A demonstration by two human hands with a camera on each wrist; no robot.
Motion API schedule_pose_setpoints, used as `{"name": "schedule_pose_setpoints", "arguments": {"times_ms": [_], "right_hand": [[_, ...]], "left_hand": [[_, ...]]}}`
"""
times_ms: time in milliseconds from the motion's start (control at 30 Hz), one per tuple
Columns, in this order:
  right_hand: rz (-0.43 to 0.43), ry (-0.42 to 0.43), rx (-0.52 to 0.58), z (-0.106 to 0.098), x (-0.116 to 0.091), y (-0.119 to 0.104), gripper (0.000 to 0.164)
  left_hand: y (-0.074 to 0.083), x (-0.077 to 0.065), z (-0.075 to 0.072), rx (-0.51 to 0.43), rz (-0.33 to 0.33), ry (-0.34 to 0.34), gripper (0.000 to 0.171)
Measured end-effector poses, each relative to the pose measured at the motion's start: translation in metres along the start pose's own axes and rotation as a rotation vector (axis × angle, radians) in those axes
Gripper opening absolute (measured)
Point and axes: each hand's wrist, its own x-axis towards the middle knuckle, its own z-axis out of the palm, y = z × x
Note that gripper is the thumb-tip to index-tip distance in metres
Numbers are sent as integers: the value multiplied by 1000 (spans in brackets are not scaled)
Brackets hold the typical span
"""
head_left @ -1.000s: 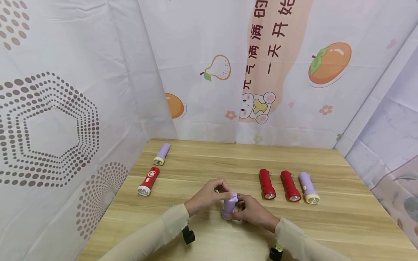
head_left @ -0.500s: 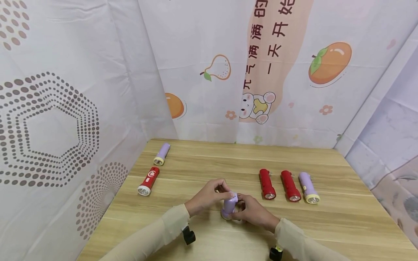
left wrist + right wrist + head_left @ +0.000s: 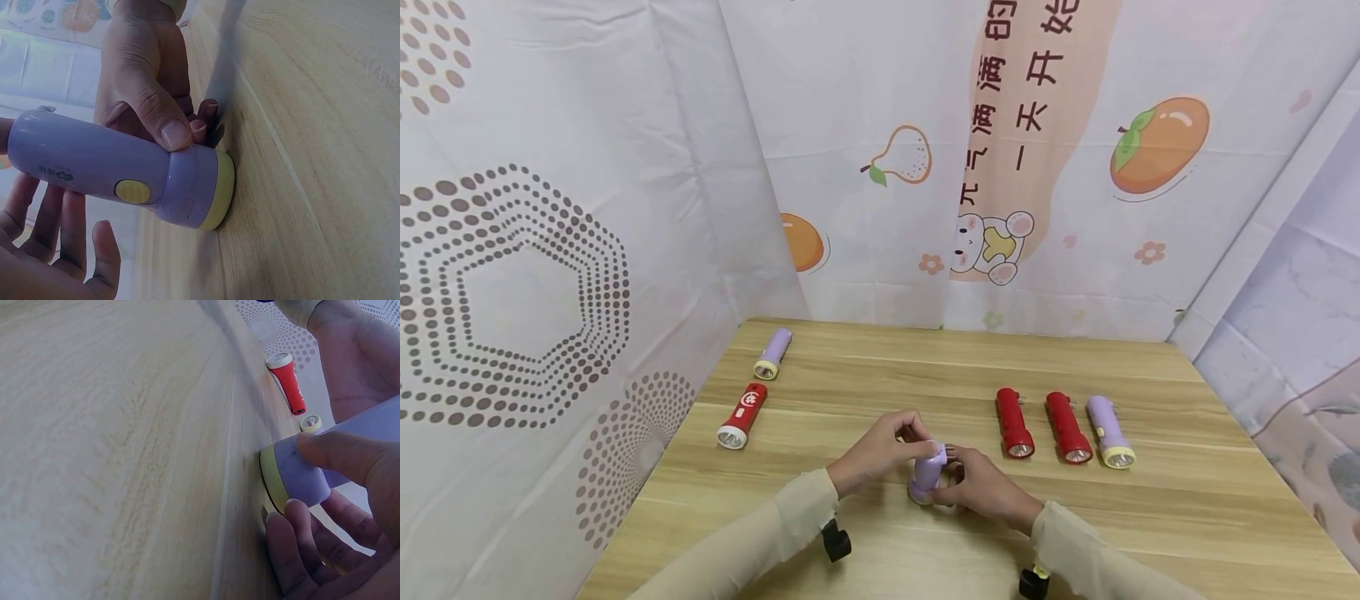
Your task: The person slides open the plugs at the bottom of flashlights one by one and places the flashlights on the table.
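Between the two hands a lilac flashlight (image 3: pixel 928 477) stands upright, its yellow lens rim (image 3: pixel 223 190) down on the wooden table. In the left wrist view its yellow switch (image 3: pixel 132 191) shows, and metal plug prongs (image 3: pixel 951 453) stick out near its top end in the head view. My left hand (image 3: pixel 880 454) holds that top end, thumb on the end and fingers against the body. Lower down, my right hand (image 3: pixel 988 492) grips the wide head, the thumb (image 3: pixel 340 452) on one side and curled fingers on the other.
Two red flashlights (image 3: pixel 1015 423) (image 3: pixel 1067 427) and a lilac one (image 3: pixel 1109 432) lie to the right on the table (image 3: pixel 880 367). Farther left lie a red flashlight with a white rim (image 3: pixel 742 416) and another lilac one (image 3: pixel 772 354). Printed curtains (image 3: pixel 850 250) enclose the table's back and sides.
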Motion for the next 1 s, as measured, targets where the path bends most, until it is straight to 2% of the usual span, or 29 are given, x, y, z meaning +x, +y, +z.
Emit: {"name": "schedule_pose_setpoints", "arguments": {"times_ms": [233, 467, 567, 700, 800, 1000], "right_hand": [[0, -2, -2, 0, -1, 0, 53], [-2, 10, -15, 1, 0, 0, 52], [-9, 14, -22, 1, 1, 1, 50], [-16, 12, -18, 2, 1, 2, 47], [-28, 15, -23, 3, 1, 3, 46], [-38, 42, -69, 6, -1, 5, 50]], "left_hand": [[0, 1, 3, 8, -15, 6, 21], [-6, -1, 0, 48, 5, 8, 18], [-8, -5, -4, 57, 34, -1, 17], [-9, -12, -9, 96, 84, -9, 27], [-9, -17, -11, 135, 121, 0, 34], [-13, -21, -11, 197, 213, 35, 33]]}}
